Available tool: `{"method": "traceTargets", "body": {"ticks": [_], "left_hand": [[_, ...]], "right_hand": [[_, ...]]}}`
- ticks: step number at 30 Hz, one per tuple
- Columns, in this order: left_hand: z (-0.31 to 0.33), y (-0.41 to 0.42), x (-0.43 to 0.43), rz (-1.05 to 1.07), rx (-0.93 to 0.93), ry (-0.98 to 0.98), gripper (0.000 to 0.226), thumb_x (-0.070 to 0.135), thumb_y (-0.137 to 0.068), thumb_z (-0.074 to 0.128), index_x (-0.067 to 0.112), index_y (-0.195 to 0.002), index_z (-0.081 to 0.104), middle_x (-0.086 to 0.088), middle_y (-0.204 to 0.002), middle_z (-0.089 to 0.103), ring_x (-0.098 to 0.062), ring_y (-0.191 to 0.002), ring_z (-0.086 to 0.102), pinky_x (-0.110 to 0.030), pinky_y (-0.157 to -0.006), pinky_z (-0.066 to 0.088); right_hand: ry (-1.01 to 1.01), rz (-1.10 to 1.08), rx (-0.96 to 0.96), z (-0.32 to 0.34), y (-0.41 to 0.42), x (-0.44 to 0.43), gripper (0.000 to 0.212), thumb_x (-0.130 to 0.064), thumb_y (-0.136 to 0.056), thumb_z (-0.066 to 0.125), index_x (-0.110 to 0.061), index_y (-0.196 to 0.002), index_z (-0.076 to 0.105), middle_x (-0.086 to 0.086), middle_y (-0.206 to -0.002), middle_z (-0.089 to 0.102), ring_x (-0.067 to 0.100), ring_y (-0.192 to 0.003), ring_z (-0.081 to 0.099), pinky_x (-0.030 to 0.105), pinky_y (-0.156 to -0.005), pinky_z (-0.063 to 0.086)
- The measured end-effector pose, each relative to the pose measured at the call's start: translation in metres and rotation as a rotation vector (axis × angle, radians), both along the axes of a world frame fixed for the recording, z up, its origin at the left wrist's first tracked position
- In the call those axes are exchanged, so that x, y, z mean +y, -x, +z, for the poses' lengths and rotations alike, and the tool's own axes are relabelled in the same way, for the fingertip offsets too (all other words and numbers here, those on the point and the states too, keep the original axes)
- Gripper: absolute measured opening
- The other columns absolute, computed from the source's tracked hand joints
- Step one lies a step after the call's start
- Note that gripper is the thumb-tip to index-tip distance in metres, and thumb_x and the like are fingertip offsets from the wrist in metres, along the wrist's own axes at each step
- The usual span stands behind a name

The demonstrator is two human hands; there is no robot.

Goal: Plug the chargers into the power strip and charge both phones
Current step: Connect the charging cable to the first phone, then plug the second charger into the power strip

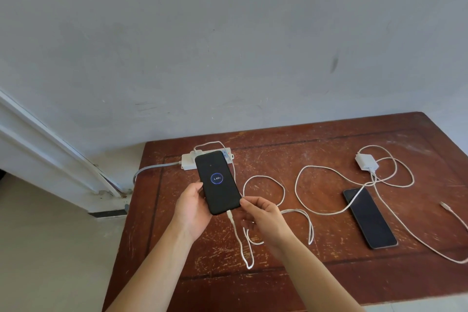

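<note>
1. The first phone [218, 182] is held above the tabletop [316, 149], screen up. A ring with a figure glows on it, too small to read, and a white cable [236, 233] is seated in its bottom edge. I judge this phone to be charging.
2. The left hand [192, 210] cradles the phone, its fingers wrapped round the left edge and back. The right hand [263, 215] sits at the lower right corner with fingers loosely curled; whether they touch the phone or grip anything I cannot tell.
3. The power strip [188, 161] lies at the far left of the tabletop, partly hidden behind the phone, with a plug in it.
4. The second phone [369, 218] lies dark on the right, under its cable. The second charger [366, 162] sits loose, well apart from the strip.
5. Next, probably: set the first phone down, then carry that charger left to the strip.
6. The left tabletop edge is near the strip. Cable loops clutter the middle, but the near strip of tabletop is bare.
</note>
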State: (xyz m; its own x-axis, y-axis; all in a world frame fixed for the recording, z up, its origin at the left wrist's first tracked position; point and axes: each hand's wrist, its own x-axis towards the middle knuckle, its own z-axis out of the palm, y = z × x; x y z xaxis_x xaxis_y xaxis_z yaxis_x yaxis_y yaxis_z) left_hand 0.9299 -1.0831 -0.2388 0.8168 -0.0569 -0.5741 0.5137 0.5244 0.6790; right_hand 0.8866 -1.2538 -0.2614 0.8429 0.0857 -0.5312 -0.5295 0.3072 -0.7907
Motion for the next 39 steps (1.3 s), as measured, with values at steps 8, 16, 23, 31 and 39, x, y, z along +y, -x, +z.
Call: {"method": "traceTargets", "body": {"ticks": [8, 16, 23, 31, 39], "left_hand": [[-0.058, -0.004, 0.024, 0.115, 0.215, -0.114, 0.031, 0.016, -0.104, 0.043, 0.009, -0.127, 0.062, -0.017, -0.121, 0.068, -0.032, -0.110, 0.065, -0.044, -0.084, 0.054], [-0.098, -0.021, 0.059, 0.082, 0.377, -0.246, 0.034, 0.010, -0.102, 0.046, 0.012, -0.136, 0.050, -0.016, -0.120, 0.066, -0.029, -0.098, 0.066, -0.040, -0.069, 0.051], [-0.112, -0.045, 0.080, -0.016, 0.328, -0.351, 0.025, 0.016, -0.103, 0.046, 0.012, -0.123, 0.060, -0.015, -0.121, 0.067, -0.028, -0.099, 0.066, -0.041, -0.073, 0.054], [-0.103, -0.049, 0.090, -0.197, 0.256, -0.502, 0.052, 0.042, -0.105, 0.034, 0.011, -0.146, 0.040, -0.001, -0.135, 0.053, -0.018, -0.117, 0.052, -0.036, -0.105, 0.039], [-0.097, -0.036, 0.096, -0.372, 0.203, -0.628, 0.066, 0.058, -0.101, 0.021, 0.018, -0.153, 0.030, -0.003, -0.158, 0.036, -0.026, -0.145, 0.033, -0.040, -0.116, 0.026]], "right_hand": [[0.016, -0.025, 0.152, -0.053, -0.006, 0.033, 0.014, -0.017, -0.092, 0.072, -0.008, -0.103, 0.075, 0.015, -0.098, 0.079, 0.014, -0.079, 0.071, 0.030, -0.080, 0.060], [0.144, -0.050, 0.233, -0.098, -0.025, 0.064, 0.009, -0.017, -0.090, 0.074, -0.011, -0.097, 0.076, 0.009, -0.087, 0.078, 0.013, -0.076, 0.071, 0.029, -0.080, 0.061], [0.240, -0.073, 0.283, -0.124, -0.035, 0.097, 0.009, -0.011, -0.093, 0.070, -0.009, -0.101, 0.073, 0.006, -0.085, 0.077, 0.014, -0.076, 0.074, 0.029, -0.078, 0.062], [0.390, 0.097, 0.261, -0.127, -0.040, 0.119, 0.031, -0.014, -0.095, 0.059, -0.018, -0.124, 0.070, 0.000, -0.086, 0.077, 0.012, -0.078, 0.069, 0.033, -0.085, 0.062], [0.631, 0.333, 0.144, -0.119, -0.040, 0.123, 0.048, -0.014, -0.099, 0.043, -0.026, -0.144, 0.053, 0.004, -0.111, 0.073, 0.010, -0.067, 0.056, 0.021, -0.061, 0.046]]}}
